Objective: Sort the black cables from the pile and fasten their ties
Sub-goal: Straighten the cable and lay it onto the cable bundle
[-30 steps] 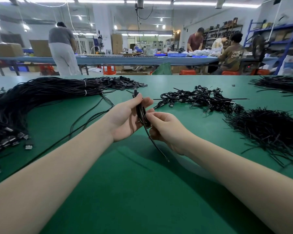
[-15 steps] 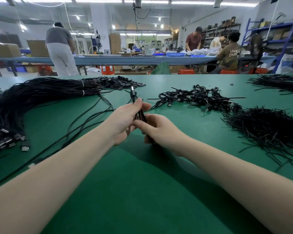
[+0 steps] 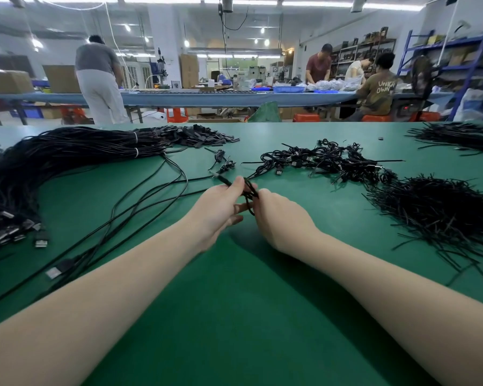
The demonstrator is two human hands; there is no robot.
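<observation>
A small coiled black cable (image 3: 250, 192) is held over the green table (image 3: 234, 316) between both hands. My left hand (image 3: 219, 210) pinches the coil with thumb on top, and a plug end sticks out to the upper left. My right hand (image 3: 279, 218) grips the coil from the right, its fingers hidden behind it. A big bundle of long black cables (image 3: 53, 162) lies at the left. A heap of coiled, tied cables (image 3: 324, 161) sits beyond the hands. A pile of black ties (image 3: 441, 215) lies at the right.
Loose long cables (image 3: 140, 201) run from the left bundle toward my left arm. Two small tied coils (image 3: 223, 161) lie just beyond the hands. Another black bundle (image 3: 457, 136) sits at the far right. Several people work at a long bench (image 3: 207, 97) behind.
Both hands have lifted the coil slightly farther from me. The long tie tail that hung below the hands a second ago is no longer hanging; the coil looks tighter.
</observation>
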